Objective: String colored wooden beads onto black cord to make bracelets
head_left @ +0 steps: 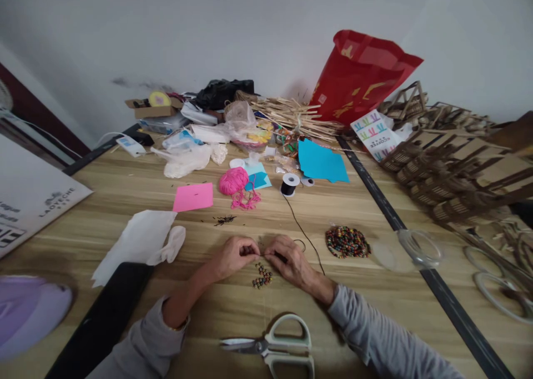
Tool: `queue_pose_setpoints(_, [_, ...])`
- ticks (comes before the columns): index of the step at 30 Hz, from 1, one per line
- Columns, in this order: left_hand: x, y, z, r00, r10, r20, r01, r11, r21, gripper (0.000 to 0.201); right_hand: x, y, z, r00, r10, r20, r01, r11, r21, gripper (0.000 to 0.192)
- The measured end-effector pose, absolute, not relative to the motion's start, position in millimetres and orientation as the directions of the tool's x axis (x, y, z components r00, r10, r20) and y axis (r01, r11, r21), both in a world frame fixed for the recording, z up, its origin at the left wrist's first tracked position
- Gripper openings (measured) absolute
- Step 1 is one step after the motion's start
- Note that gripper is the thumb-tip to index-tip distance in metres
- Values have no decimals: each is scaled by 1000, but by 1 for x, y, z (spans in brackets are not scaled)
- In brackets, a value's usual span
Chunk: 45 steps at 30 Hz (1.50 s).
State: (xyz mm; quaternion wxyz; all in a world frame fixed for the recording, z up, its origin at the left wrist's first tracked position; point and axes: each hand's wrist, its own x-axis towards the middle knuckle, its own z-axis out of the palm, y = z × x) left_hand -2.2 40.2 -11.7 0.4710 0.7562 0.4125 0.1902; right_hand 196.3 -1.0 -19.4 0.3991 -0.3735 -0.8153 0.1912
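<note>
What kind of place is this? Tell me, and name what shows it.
Probably a home or hobby craft table. The wooden table holds a pile of coloured beads, a spool of black cord, pink yarn and scissors, and both hands pinch cord above a few beads.

Scissors, pink yarn, red bag
</note>
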Motion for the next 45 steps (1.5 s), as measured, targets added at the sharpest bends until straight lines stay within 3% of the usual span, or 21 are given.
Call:
queue_pose_setpoints(6, [-5, 37, 0, 679, 722, -129, 531, -363, 765, 9, 196, -1, -19, -385, 772, 506, 480, 635, -605, 17])
queue_pose_setpoints(13, [-3, 35, 3, 742, 671, -16, 510, -548, 663, 16, 195, -1, -17, -377, 777, 504, 480, 629, -611, 18])
queue_pose_setpoints(15, [-3, 35, 0, 722, 692, -6, 503, -518, 692, 14, 195, -1, -18, -373, 786, 492, 484, 618, -620, 19])
queue_pose_setpoints(18, [-3, 37, -7, 644, 763, -52, 475, -346, 809, 9, 195, -1, -20, -362, 794, 488, 485, 608, -629, 20])
queue_pose_setpoints(24, [-1, 41, -19, 552, 828, -97, 295, -85, 952, 10, 195, -1, -21, -332, 795, 508, 489, 605, -628, 19])
queue_pose_setpoints(34, [-1, 47, -17, 535, 831, -151, 230, 28, 973, 18, 196, -2, -20, -337, 798, 499, 494, 601, -628, 20])
queue_pose_setpoints(45, [-2, 48, -21, 561, 813, -153, 229, 25, 973, 23, 195, -2, -22, -350, 795, 496, 472, 607, -639, 20])
